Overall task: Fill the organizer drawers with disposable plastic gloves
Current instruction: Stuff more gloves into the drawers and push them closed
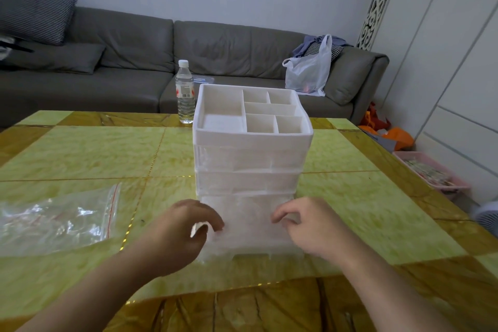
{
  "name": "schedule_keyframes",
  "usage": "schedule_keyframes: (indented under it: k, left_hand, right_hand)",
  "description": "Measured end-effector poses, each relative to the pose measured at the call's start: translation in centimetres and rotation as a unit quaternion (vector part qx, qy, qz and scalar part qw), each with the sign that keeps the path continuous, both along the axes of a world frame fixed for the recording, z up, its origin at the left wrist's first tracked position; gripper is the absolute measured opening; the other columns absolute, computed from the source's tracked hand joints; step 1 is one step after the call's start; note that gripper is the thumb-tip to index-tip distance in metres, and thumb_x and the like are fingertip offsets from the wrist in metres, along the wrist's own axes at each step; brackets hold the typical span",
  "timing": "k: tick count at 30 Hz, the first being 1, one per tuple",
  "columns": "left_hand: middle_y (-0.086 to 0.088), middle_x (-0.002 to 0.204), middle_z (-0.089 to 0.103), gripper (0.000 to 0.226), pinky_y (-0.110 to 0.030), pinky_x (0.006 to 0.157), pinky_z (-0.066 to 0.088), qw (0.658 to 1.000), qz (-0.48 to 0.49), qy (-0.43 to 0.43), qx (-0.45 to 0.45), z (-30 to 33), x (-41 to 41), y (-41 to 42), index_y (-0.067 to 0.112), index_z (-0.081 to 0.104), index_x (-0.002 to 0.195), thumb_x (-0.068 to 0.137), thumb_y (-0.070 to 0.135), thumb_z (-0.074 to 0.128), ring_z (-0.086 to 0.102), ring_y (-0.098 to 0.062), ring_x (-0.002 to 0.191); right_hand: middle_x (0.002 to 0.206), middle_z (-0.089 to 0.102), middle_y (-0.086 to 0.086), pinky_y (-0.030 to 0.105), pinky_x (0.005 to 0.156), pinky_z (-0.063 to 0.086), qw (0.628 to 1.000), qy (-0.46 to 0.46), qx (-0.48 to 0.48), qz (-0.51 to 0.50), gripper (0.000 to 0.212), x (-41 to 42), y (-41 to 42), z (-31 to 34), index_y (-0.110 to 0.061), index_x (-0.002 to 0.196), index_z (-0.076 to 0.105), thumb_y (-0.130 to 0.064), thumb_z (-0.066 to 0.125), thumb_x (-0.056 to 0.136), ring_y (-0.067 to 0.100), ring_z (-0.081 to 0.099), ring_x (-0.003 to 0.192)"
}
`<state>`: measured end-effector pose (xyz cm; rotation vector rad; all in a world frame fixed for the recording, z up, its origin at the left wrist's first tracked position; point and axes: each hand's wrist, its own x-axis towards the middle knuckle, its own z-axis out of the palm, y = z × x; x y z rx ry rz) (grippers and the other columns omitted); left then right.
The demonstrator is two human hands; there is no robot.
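A white organizer [250, 159] with an open compartment tray on top stands mid-table. Its bottom drawer [252, 250] is pulled out toward me and holds crumpled translucent plastic gloves [248, 224]. My left hand [183, 226] is over the drawer's left side, thumb and fingers pinched on the glove film. My right hand [304, 224] hovers at the drawer's right side with fingers curled down, tips at the gloves; motion blur hides whether it grips them. The two upper drawers look pushed in.
A clear zip bag [59, 221] with a red seal lies on the green-and-brown table [89, 153] to my left. A water bottle [185, 91] stands behind the organizer. Beyond are a grey sofa [129, 46] with a white plastic bag [310, 70], and a pink basket [431, 172] on the floor.
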<state>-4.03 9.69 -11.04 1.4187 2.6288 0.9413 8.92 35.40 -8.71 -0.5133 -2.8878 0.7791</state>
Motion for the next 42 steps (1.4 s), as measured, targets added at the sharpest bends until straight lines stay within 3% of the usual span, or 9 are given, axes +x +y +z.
schedule_keyframes:
  k: [5, 9, 13, 22, 29, 32, 36, 39, 42]
  left_hand:
    - [0.009, 0.103, 0.073, 0.046, -0.032, 0.096, 0.053, 0.943, 0.171, -0.183, 0.22, 1.1, -0.1, -1.5, 0.026, 0.069, 0.099, 0.084, -0.016, 0.057, 0.067, -0.009, 0.108]
    - [0.017, 0.156, 0.036, 0.096, -0.025, 0.106, 0.046, 0.943, 0.081, -0.319, 0.055, 0.6, -0.6, -2.7, 0.031, 0.027, 0.156, 0.08, -0.01, 0.068, 0.039, -0.008, 0.145]
    - [0.045, 0.151, 0.026, 0.144, -0.027, 0.099, 0.055, 0.946, 0.002, -0.323, -0.035, -0.3, 0.0, -1.4, 0.053, -0.012, 0.158, 0.066, 0.022, 0.094, 0.053, 0.006, 0.129]
    - [0.019, 0.148, 0.044, 0.117, -0.021, 0.088, 0.057, 0.943, 0.064, -0.303, 0.123, -2.7, -0.6, 0.4, 0.046, 0.03, 0.152, 0.059, 0.041, 0.1, 0.057, 0.001, 0.124]
    - [0.014, 0.128, 0.058, 0.065, -0.015, 0.069, 0.056, 0.943, 0.165, -0.248, 0.15, -2.1, 0.9, 0.4, 0.035, 0.047, 0.133, 0.083, 0.023, 0.086, 0.064, -0.003, 0.105]
    - [0.015, 0.125, 0.059, 0.066, -0.03, 0.084, 0.06, 0.95, 0.202, -0.216, 0.099, -1.3, 1.6, -0.4, 0.034, 0.048, 0.133, 0.081, 0.035, 0.087, 0.066, -0.006, 0.104]
    - [0.011, 0.108, 0.053, 0.053, -0.035, 0.072, 0.057, 0.965, 0.26, -0.009, 0.011, 0.3, 3.4, -1.9, 0.029, 0.043, 0.117, 0.083, 0.044, 0.081, 0.059, -0.01, 0.092]
    - [0.008, 0.099, 0.059, 0.038, -0.036, 0.059, 0.056, 0.965, 0.129, 0.229, 0.026, 1.2, 4.9, -2.0, 0.023, 0.056, 0.108, 0.081, 0.013, 0.081, 0.061, -0.019, 0.082]
    - [-0.002, 0.13, 0.061, 0.063, -0.039, 0.091, 0.059, 0.952, 0.014, 0.302, -0.036, -0.3, 5.9, -0.8, 0.013, 0.062, 0.133, 0.073, 0.004, 0.079, 0.061, -0.025, 0.116]
  right_hand:
    - [0.105, 0.077, -0.008, 0.047, 0.103, 0.057, 0.966, 0.132, -0.217, -0.054, 0.036, 1.4, 3.3, 1.9, -0.021, 0.098, 0.076, 0.009, 0.062, 0.083, 0.012, 0.072, 0.106]
    - [0.165, 0.034, -0.01, 0.046, 0.127, 0.031, 0.943, -0.097, -0.312, 0.057, 0.116, 2.6, 4.8, 0.9, -0.027, 0.165, 0.022, -0.015, 0.084, 0.068, 0.012, 0.031, 0.155]
    - [0.169, 0.014, -0.018, 0.036, 0.126, 0.029, 0.966, -0.173, -0.177, 0.07, 0.152, 1.8, 3.4, -1.1, -0.04, 0.164, -0.021, -0.024, 0.097, 0.069, 0.015, 0.028, 0.156]
    - [0.159, 0.043, -0.016, 0.037, 0.121, 0.038, 0.98, -0.025, -0.197, -0.015, 0.132, 0.1, 3.0, -2.5, -0.035, 0.167, 0.015, -0.038, 0.098, 0.064, 0.013, 0.045, 0.146]
    - [0.123, 0.064, -0.018, 0.022, 0.082, 0.053, 0.981, 0.038, -0.183, -0.06, 0.063, -0.2, 1.6, -2.3, -0.041, 0.122, 0.051, -0.034, 0.093, 0.075, 0.0, 0.064, 0.108]
    - [0.117, 0.063, -0.019, 0.021, 0.079, 0.05, 0.989, 0.008, -0.132, -0.064, 0.055, 0.3, 0.9, -1.2, -0.037, 0.121, 0.052, -0.036, 0.089, 0.08, -0.001, 0.063, 0.104]
    - [0.098, 0.066, -0.006, 0.035, 0.07, 0.058, 0.992, -0.039, 0.023, -0.117, 0.026, 1.7, 0.0, 1.7, -0.021, 0.098, 0.059, -0.034, 0.08, 0.088, 0.013, 0.065, 0.084]
    - [0.081, 0.068, -0.008, 0.035, 0.062, 0.058, 0.992, 0.041, 0.077, -0.089, 0.012, 2.7, -2.2, 3.5, -0.025, 0.081, 0.064, -0.022, 0.068, 0.091, 0.011, 0.065, 0.071]
    - [0.128, 0.066, -0.02, 0.031, 0.107, 0.052, 0.995, 0.026, 0.079, 0.058, 0.031, 2.9, -5.2, 3.4, -0.036, 0.124, 0.07, -0.028, 0.063, 0.096, 0.006, 0.061, 0.118]
